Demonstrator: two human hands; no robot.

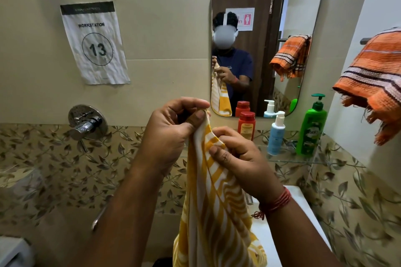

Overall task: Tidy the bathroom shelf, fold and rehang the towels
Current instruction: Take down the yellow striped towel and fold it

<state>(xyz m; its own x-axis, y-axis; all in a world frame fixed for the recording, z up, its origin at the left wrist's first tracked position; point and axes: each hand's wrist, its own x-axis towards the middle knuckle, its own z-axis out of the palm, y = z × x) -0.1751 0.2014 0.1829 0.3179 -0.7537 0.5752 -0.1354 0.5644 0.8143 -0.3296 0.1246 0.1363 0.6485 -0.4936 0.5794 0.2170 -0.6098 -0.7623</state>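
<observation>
Head view is showing both forearms reaching up from the near edge, the left hand (171,130) raised higher and pinching the top corner of the yellow striped towel (214,212) between curled fingers and thumb. Just right of it and lower, the right hand (238,158) is gripping the towel's upper edge with bent fingers, while the cloth is hanging down between the arms in front of the white sink (303,208). Far right, an orange striped towel (373,84) is draping over a rail (365,40) above the glass shelf (290,159).

Bare forearms, a red thread band (278,201) wound around the right wrist, its knotted tassel hanging loose.
</observation>
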